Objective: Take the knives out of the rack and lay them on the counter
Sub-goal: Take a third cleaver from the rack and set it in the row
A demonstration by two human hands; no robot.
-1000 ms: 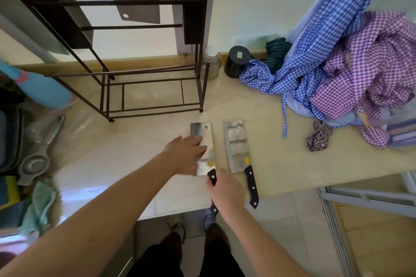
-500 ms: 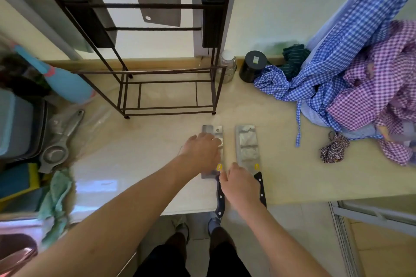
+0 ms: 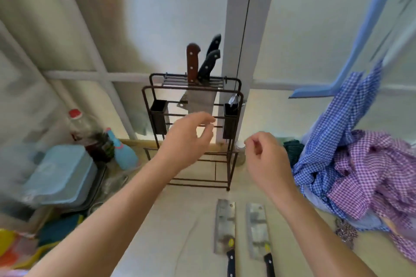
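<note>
Left hand, fingers apart, empty, nearer rack; upright knife handles above it. Right hand loosely curled, empty.

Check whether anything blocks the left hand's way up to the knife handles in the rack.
Nothing visible does. The left hand hovers open before the rack, below the wooden handle and two black handles, with only air above it.

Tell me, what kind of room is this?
Most likely a home kitchen. A metal knife rack stands on a counter, two cleavers lie flat in front of it, and a bottle sits by a blue tub. The pile of checked clothes suggests it also serves for laundry.
</note>
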